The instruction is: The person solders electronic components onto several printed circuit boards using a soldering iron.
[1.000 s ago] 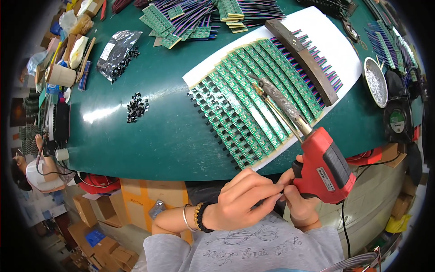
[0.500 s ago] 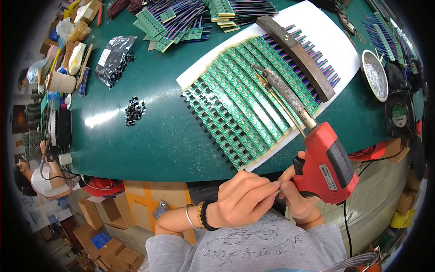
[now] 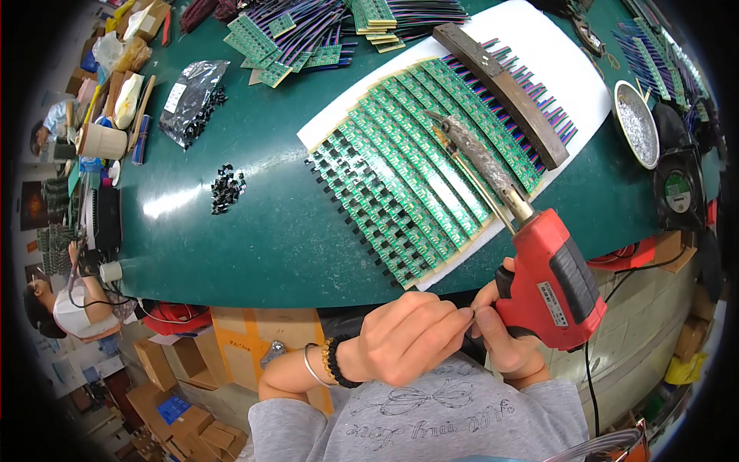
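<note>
My right hand (image 3: 508, 346) is wrapped round the grip of a red soldering gun (image 3: 550, 281). Its long metal barrel and thin side tube slant up and left over the circuit boards (image 3: 419, 165). Close beside it, my left hand (image 3: 408, 339) is closed in a pinch, its fingertips meeting those of my right hand. Whatever is pinched there is too small to make out. The green boards lie in slanted rows on a white foam sheet (image 3: 566, 73). Small black parts (image 3: 362, 208) sit in lines along the boards nearest my left hand.
A dark bar (image 3: 500, 92) lies across the boards' coloured wires. Loose black parts (image 3: 229, 189) and an open plastic bag (image 3: 192, 100) are to the left. Wired boards (image 3: 254, 42) are heaped at the back. A bowl (image 3: 637, 123) and a fan (image 3: 679, 192) stand right. A co-worker (image 3: 77, 304) sits far left.
My left hand has shifted slightly to the left, still pinched. The soldering gun has barely moved in my right hand. The boards lie as before.
</note>
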Demonstrator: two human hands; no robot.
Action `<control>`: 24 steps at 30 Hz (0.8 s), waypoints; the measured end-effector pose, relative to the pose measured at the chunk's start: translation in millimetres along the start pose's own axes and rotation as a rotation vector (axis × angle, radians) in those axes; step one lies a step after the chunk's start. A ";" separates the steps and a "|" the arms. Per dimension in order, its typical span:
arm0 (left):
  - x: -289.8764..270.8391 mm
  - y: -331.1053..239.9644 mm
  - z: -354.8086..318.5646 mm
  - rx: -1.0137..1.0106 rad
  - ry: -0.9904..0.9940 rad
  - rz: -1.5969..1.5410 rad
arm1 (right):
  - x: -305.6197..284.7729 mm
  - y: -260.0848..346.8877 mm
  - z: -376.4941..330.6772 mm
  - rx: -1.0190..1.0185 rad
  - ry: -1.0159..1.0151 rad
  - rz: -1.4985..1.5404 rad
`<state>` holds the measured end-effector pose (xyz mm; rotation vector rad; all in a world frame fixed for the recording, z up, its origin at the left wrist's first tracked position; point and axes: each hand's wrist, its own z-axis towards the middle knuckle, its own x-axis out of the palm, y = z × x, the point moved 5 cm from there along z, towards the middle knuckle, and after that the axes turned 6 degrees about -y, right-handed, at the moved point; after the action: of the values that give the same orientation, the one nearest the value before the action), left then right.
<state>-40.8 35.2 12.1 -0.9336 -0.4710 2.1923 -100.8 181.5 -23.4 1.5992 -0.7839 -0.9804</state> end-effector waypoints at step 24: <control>-15.0 60.2 21.2 -0.307 0.014 0.167 | -82.6 -63.8 -77.0 -0.348 0.167 0.437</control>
<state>-76.6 -18.4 -0.1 -1.1870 -0.7628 2.3009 -68.5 301.6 -60.3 1.1285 -0.7576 -0.6166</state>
